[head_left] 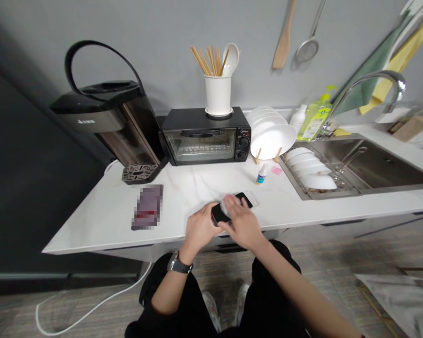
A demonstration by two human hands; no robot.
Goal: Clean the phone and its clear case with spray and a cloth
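Left hand [199,228]: mine, watch on the wrist, curled round the near left end of a black phone [230,208]; fingers wrapped under it, thumb along the edge.
Right hand [242,223]: mine, laid over the phone from the right; fingertips bunched on a small white wipe [226,204] and pressing it flat to the screen. Slightly blurred, so I cannot tell the exact set of each finger.
Phone: screen up, angled with its far end pointing right and away, at the near edge of the white counter [102,220], just above a clear tray-like piece [253,199] that lies on the counter under its far end.
Left of my hands: a dark flat item [147,206], blurred out, lying on the counter, well apart from the phone.
Far left: black water dispenser [107,119] with a looped handle.
Far centre: black toaster oven [206,136] against the wall, a white holder [217,94] of chopsticks and a spoon standing on top.
Far right of the oven: white plates [271,134] upright in a wooden rack; a small dropper bottle [261,174] and a pink scrap [277,170] just near of them.
Right: steel sink [370,164] with white bowls [312,169] lined in its drainer, a curved faucet [373,82], a green soap bottle [313,119] beside it.
Wall: wooden spatula [285,37] and a strainer [308,44] hanging.
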